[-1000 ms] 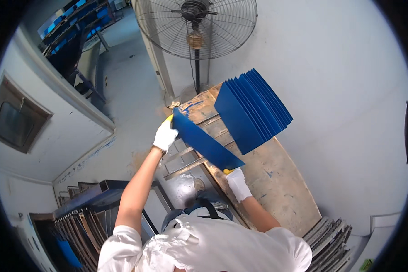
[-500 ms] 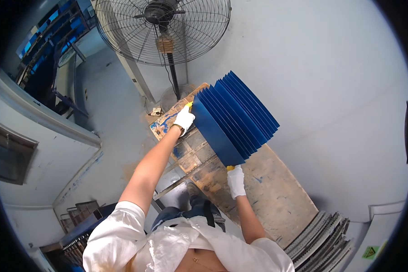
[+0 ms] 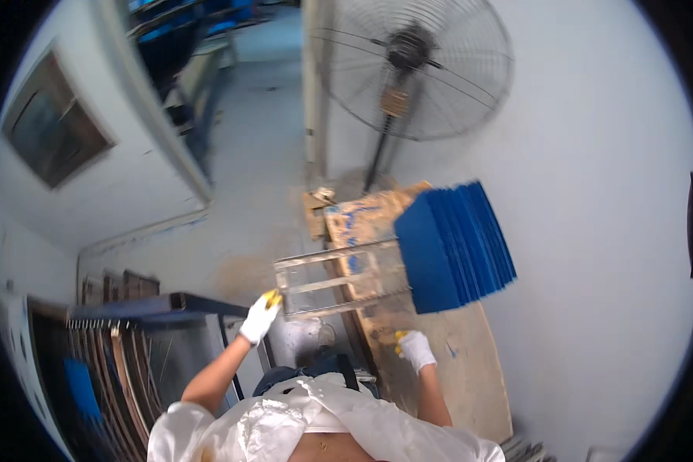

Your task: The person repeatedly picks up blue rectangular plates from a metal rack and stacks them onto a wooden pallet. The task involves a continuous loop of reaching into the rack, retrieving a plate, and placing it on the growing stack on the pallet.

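Observation:
A row of thin blue sheet panels point(image 3: 423, 262) stands packed side by side at the far end of a worn table. From beneath their left side a metal ladder-like frame point(image 3: 323, 286) reaches out past the table edge. My left hand point(image 3: 260, 319), in a white glove with yellow fingertips, is at the outer end of this frame; blur hides whether its fingers close on the bar. My right hand point(image 3: 416, 350), gloved alike, hovers over the table just short of the panels, its fingertips apart and holding nothing.
A large pedestal fan point(image 3: 410, 48) stands behind the paint-stained table point(image 3: 466, 350). At the lower left is a rack point(image 3: 173, 304) with several upright strips and a blue sheet. A doorway opens at the upper left; a white wall rises on the right.
Both my hands have let go of the blue panels. The left has come back to the frame's outer end, the right has drawn slightly away. The view has swung left, with blur.

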`<state>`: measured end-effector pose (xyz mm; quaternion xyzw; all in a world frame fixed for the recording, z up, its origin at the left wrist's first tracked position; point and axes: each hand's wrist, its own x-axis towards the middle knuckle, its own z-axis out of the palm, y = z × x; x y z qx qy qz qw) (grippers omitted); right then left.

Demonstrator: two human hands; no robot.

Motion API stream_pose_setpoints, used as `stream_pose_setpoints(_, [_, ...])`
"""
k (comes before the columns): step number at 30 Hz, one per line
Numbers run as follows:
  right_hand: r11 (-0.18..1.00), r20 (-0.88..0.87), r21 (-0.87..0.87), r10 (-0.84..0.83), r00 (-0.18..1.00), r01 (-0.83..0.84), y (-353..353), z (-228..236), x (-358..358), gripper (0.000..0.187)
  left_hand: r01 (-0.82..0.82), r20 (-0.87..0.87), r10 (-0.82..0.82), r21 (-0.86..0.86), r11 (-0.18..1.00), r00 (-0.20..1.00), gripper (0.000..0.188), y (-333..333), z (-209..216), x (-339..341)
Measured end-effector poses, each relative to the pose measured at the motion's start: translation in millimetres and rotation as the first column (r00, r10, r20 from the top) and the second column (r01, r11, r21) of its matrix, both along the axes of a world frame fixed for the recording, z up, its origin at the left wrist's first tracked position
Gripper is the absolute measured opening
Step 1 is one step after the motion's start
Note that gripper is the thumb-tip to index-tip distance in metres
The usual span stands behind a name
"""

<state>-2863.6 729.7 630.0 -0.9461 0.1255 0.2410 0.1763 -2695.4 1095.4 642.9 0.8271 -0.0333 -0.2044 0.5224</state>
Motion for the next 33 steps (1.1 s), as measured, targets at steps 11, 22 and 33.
stream_pose_setpoints(11, [0.457,0.390,0.386,0.707,0.591,-0.801,360,72,107,0.030,-0.976,-0.088,0.974,0.045,0.215,0.211,0.030,241,-22,-369])
stream_pose_setpoints(22, [0.114,0.038,0.934,0.911,0.410,-0.340,636,116,-26,0.030,-0.949,-0.395,0.908,-0.207,-0.237,-0.140,0.025,238,-66,-502])
stream_pose_setpoints(33, [0.198,-0.177,0.980,0.799,0.574,0.026,777,93,-32,0.029,-0.944,-0.577,0.796,-0.126,-0.305,-0.181,0.023,308,-86,-530])
